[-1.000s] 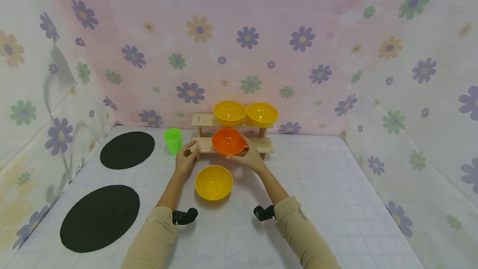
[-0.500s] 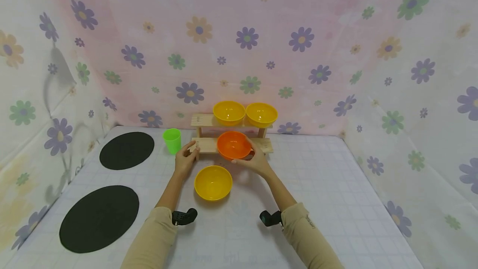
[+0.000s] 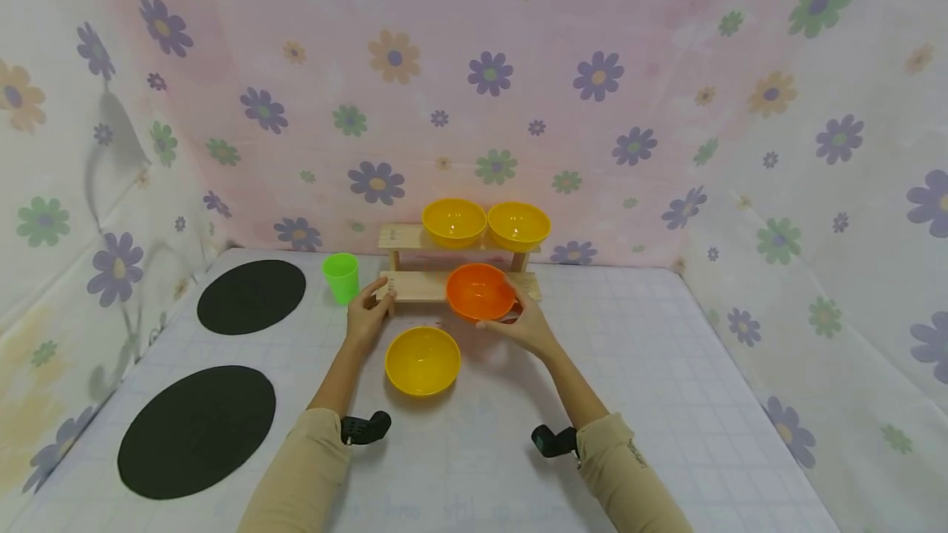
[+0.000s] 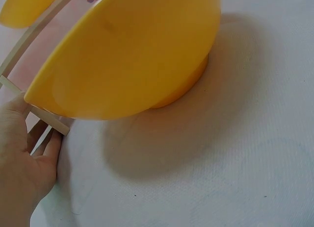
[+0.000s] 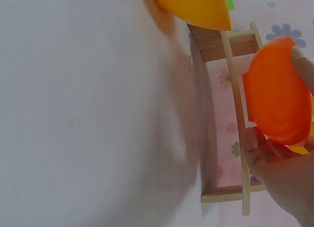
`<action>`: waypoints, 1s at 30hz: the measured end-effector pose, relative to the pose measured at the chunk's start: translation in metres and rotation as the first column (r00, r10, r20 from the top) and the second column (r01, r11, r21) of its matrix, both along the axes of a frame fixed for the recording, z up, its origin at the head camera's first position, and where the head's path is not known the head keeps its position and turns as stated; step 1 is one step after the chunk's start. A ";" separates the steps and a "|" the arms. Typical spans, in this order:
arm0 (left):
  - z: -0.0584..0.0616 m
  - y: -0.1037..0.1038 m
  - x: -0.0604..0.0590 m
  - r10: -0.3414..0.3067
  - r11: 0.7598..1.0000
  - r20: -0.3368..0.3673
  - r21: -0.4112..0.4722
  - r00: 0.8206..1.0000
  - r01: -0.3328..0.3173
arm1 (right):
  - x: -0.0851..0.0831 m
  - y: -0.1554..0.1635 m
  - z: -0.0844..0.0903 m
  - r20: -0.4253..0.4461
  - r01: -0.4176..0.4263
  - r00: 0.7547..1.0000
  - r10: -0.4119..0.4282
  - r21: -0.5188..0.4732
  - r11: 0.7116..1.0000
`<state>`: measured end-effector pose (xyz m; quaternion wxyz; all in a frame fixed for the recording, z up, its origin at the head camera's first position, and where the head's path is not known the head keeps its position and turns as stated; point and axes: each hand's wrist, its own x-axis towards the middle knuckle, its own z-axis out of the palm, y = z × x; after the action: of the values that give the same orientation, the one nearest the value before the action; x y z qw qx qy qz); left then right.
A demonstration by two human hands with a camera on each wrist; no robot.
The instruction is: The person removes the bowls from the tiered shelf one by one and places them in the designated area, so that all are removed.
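Two black mats [image 3: 250, 296] lie at the left of the table [image 3: 666, 368], with a green cup [image 3: 341, 277] beside the wooden rack [image 3: 415, 286]. The left hand [image 3: 368, 315] rests against the rack's left end, fingers relaxed and holding nothing. A yellow bowl [image 3: 423, 360] sits on the table just in front of the rack. The right hand [image 3: 527, 326] grips the orange bowl [image 3: 480, 291] by its rim, thumb and fingers curled round it, at the lower shelf's front. Two yellow bowls [image 3: 486, 223] stand on the top shelf.
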<state>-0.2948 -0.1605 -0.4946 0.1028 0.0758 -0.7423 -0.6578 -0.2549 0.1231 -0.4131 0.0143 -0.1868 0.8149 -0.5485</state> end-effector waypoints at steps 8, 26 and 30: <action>-0.002 -0.001 -0.001 -0.004 1.000 0.001 -0.010 1.000 0.004 | -0.001 0.011 -0.014 0.023 0.008 1.000 -0.007 -0.015 1.000; 0.001 -0.002 0.002 -0.014 1.000 -0.002 0.002 1.000 0.014 | 0.017 0.024 -0.028 0.090 -0.004 0.996 0.008 -0.043 0.999; 0.005 -0.001 0.004 -0.020 1.000 -0.008 0.007 1.000 0.020 | 0.027 0.025 -0.025 0.111 0.001 0.994 0.000 -0.008 1.000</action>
<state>-0.2910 -0.1612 -0.4898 0.0989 0.0660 -0.7403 -0.6617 -0.2280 0.1485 -0.4377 0.0589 -0.1560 0.8107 -0.5611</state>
